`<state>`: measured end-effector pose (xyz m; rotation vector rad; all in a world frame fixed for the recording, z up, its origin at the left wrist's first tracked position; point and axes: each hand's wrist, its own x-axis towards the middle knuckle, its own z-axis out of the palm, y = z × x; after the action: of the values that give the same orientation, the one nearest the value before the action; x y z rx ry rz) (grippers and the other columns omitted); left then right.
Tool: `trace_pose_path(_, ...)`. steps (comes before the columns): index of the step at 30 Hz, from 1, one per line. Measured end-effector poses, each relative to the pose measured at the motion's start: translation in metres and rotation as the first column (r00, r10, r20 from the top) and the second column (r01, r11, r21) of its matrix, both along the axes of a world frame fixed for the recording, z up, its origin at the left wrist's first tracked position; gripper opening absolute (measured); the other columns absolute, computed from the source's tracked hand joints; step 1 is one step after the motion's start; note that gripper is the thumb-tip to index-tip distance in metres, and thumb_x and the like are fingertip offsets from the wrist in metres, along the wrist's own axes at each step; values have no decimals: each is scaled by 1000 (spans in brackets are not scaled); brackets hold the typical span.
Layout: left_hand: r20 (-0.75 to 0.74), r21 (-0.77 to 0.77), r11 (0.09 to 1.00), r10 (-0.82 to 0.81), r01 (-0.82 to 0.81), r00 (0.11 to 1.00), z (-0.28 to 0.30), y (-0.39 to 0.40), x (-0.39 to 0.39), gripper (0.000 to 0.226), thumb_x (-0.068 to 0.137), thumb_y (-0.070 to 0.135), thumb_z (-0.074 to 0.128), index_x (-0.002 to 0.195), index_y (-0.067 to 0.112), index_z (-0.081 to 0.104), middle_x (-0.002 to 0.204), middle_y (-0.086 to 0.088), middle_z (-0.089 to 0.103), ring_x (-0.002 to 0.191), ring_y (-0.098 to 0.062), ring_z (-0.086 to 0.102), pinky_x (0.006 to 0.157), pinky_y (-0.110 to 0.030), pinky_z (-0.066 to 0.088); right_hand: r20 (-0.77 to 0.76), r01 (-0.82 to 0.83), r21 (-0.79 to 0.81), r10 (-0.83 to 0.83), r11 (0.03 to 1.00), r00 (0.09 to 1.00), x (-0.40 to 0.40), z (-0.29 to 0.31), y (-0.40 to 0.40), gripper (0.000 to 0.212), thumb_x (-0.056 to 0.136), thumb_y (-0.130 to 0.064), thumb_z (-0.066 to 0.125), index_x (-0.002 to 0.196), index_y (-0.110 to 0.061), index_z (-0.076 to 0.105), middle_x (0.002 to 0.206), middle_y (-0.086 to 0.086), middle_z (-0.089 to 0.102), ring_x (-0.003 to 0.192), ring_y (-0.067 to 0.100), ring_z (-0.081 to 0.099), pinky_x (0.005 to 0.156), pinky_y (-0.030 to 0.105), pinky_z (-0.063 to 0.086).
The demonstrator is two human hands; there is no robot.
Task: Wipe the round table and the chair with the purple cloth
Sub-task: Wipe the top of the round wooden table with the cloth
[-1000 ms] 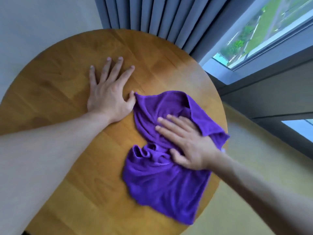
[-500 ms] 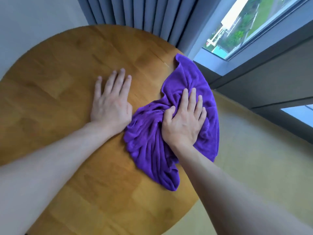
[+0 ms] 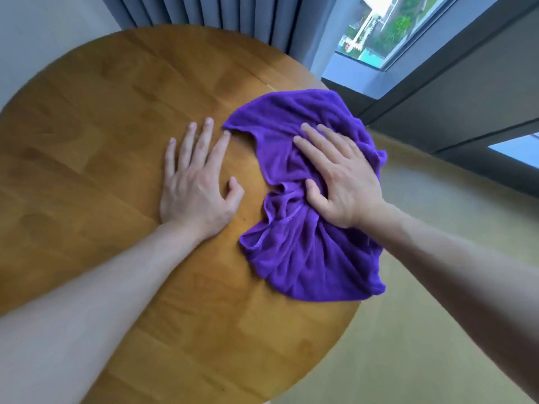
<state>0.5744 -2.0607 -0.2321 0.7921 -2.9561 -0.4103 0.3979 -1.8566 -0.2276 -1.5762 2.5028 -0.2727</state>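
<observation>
The round wooden table fills the left and middle of the head view. A crumpled purple cloth lies on the table's right side, reaching its right edge. My right hand presses flat on the cloth with straight fingers pointing up and left, thumb against a fold. My left hand rests flat on the bare wood just left of the cloth, fingers spread, index fingertip near the cloth's upper left corner. No chair is in view.
Grey curtains hang behind the table's far edge. A window with a dark frame lies at the upper right. Yellowish floor spreads to the right of and below the table. A pale wall stands at the upper left.
My right hand has swept the cloth along the table's right side, turning from pointing up to pointing up-left. The cloth now bunches differently. My left hand stays flat on the wood.
</observation>
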Motion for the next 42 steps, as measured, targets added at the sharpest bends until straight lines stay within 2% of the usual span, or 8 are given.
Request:
trace_pose_path(4, 57, -38, 999, 17, -15, 998, 3, 13, 2, 80, 85, 37, 43, 161, 17, 30, 171, -11, 19, 158, -31, 14, 127, -54, 11, 45, 717, -8, -716, 698, 697, 71, 1, -8, 67, 94, -42, 35, 156, -19, 38, 167, 0, 27, 155, 24, 20, 125, 47, 14)
trace_pose_path(7, 118, -68, 997, 34, -26, 992, 4, 23, -1, 81, 86, 33, 37, 163, 13, 23, 172, -16, 12, 159, -36, 10, 126, -59, 7, 75, 795, 39, -795, 605, 602, 122, 2, -24, 70, 93, -42, 32, 158, -16, 34, 169, 3, 22, 156, 24, 16, 125, 47, 12)
trace_pose_path(12, 112, -43, 999, 19, -15, 994, 1, 23, 0, 89, 81, 42, 38, 163, 11, 20, 172, -17, 7, 159, -36, 4, 126, -60, 2, 36, 103, 47, -104, 994, 994, 126, 1, 17, 75, 92, -43, 43, 158, -11, 33, 168, 11, 22, 156, 30, 15, 124, 53, 18)
trace_pose_path(20, 93, -61, 997, 52, -47, 994, -1, 22, -5, 88, 81, 41, 39, 162, 11, 25, 171, -17, 12, 159, -36, 7, 126, -60, 4, 81, -566, 43, 561, 823, 823, -6, -3, 9, 72, 92, -42, 43, 158, -14, 35, 167, 7, 26, 154, 28, 24, 124, 49, 19)
trace_pose_path(25, 103, -66, 997, 57, -50, 993, -2, 23, -5, 90, 79, 41, 41, 162, 12, 23, 172, -15, 10, 159, -34, 6, 126, -59, 5, 34, -27, -38, 28, 999, 999, -8, -2, 0, 71, 90, -42, 46, 156, -16, 40, 165, 5, 32, 153, 28, 28, 123, 49, 22)
trace_pose_path(32, 86, -43, 998, 56, -53, 995, 1, 25, -1, 88, 79, 40, 41, 161, 11, 28, 172, -15, 13, 159, -34, 8, 126, -59, 5, 6, 691, 13, -691, 723, 723, 75, 1, -23, 69, 92, -41, 37, 157, -17, 37, 168, 4, 25, 155, 26, 21, 125, 47, 13)
trace_pose_path(37, 87, -54, 998, 48, -44, 995, -1, 22, -3, 89, 78, 40, 43, 161, 12, 27, 172, -15, 13, 159, -34, 9, 126, -59, 5, 19, 176, 54, -177, 983, 984, 83, 1, -4, 77, 92, -45, 42, 159, -10, 31, 169, 13, 19, 156, 31, 14, 124, 53, 15)
trace_pose_path(42, 74, -62, 997, 55, -50, 996, -2, 20, -5, 80, 76, 38, 44, 149, 5, 40, 171, -15, 15, 159, -34, 10, 126, -60, 7, 89, -441, 2, 439, 897, 894, 19, 3, -15, 72, 88, -43, 50, 152, -9, 46, 164, 10, 33, 152, 31, 29, 124, 49, 18)
